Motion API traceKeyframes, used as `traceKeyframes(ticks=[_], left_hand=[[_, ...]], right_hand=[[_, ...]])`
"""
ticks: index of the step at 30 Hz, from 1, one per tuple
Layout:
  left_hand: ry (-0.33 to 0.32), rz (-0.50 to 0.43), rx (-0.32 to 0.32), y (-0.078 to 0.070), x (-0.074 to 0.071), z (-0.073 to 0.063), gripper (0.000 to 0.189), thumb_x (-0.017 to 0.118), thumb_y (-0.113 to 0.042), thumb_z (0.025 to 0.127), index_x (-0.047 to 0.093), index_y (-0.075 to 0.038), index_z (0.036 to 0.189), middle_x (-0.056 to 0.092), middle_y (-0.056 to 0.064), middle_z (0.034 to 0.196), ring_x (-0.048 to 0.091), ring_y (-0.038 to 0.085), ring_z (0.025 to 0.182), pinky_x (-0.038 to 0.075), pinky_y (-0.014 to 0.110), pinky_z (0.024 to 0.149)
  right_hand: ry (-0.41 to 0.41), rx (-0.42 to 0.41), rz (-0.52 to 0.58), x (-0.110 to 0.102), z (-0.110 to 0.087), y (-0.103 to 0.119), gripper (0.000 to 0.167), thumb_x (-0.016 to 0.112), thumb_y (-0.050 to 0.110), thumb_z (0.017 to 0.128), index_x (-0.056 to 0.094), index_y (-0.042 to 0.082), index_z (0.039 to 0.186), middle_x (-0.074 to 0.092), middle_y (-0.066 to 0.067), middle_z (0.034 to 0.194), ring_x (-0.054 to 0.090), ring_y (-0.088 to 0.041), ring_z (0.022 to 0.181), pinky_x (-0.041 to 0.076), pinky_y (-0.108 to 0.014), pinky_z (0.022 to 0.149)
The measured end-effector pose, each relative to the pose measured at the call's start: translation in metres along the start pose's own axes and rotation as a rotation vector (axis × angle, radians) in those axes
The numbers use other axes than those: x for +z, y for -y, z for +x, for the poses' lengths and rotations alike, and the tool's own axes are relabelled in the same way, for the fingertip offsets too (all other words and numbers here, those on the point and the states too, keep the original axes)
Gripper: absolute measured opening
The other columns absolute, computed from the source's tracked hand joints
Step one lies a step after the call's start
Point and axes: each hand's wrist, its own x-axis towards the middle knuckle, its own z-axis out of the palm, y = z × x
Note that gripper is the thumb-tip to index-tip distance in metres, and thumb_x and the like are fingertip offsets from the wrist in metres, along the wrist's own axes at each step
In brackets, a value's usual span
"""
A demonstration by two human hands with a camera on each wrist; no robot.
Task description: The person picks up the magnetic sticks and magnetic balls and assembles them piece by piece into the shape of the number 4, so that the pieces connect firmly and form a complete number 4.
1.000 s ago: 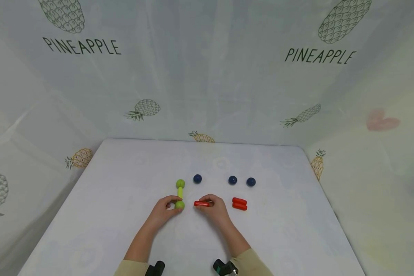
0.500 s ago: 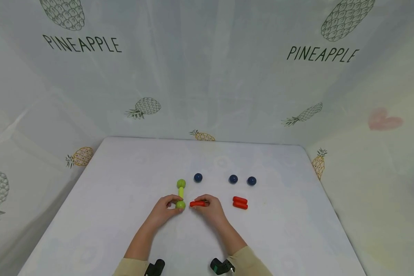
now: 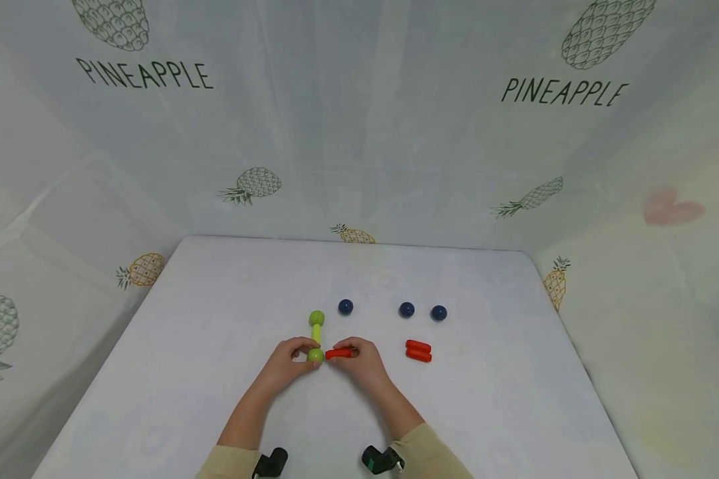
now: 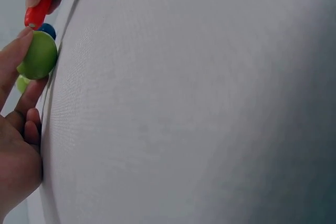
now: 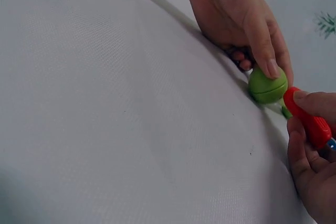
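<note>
The left hand point(image 3: 283, 370) pinches the near green ball point(image 3: 315, 356) between thumb and fingers at the white table point(image 3: 155, 372); a yellow-green stick point(image 3: 316, 334) runs from it to a far green ball point(image 3: 316, 318). The right hand point(image 3: 368, 366) grips a red stick point(image 3: 338, 353), its tip just beside the near ball (whether they touch, I cannot tell). Three blue balls point(image 3: 406, 309) lie beyond, two red sticks point(image 3: 418, 346) off right.

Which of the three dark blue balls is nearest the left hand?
The leftmost dark blue ball in the head view is nearest the left hand; the middle ball and rightmost ball sit farther right, past the paired short red rods.
</note>
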Motion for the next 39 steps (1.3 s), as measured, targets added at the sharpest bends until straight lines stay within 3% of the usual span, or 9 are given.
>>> traceKeyframes(ticks=[19, 30, 39], left_hand=[[0.013, 0.002, 0.054, 0.004, 0.001, -0.001, 0.028, 0.082, -0.013, 0.078, 0.072, -0.017, 0.103, 0.065, -0.008, 0.088, 0.055, 0.018, 0.095, 0.042, 0.042, 0.089], [0.007, 0.007, 0.030, -0.001, 0.000, -0.002, 0.027, 0.082, -0.012, 0.078, 0.072, -0.017, 0.103, 0.065, -0.008, 0.088, 0.053, 0.018, 0.095, 0.042, 0.041, 0.089], [-0.013, 0.036, -0.022, -0.006, 0.001, -0.003, 0.027, 0.083, -0.014, 0.077, 0.072, -0.021, 0.100, 0.062, -0.009, 0.087, 0.050, 0.018, 0.095, 0.042, 0.040, 0.088]], right_hand=[[0.021, -0.004, -0.016, 0.002, 0.001, 0.001, 0.018, 0.081, 0.013, 0.080, 0.073, 0.007, 0.095, 0.065, 0.001, 0.087, 0.053, -0.017, 0.076, 0.047, -0.027, 0.064], [0.023, 0.017, -0.042, -0.005, -0.002, 0.009, 0.021, 0.080, 0.014, 0.081, 0.072, 0.007, 0.099, 0.064, 0.001, 0.085, 0.055, -0.015, 0.072, 0.048, -0.026, 0.064], [-0.054, 0.025, -0.043, -0.024, 0.007, 0.021, 0.021, 0.076, 0.012, 0.084, 0.070, 0.005, 0.103, 0.064, -0.001, 0.090, 0.058, -0.018, 0.081, 0.051, -0.026, 0.070]])
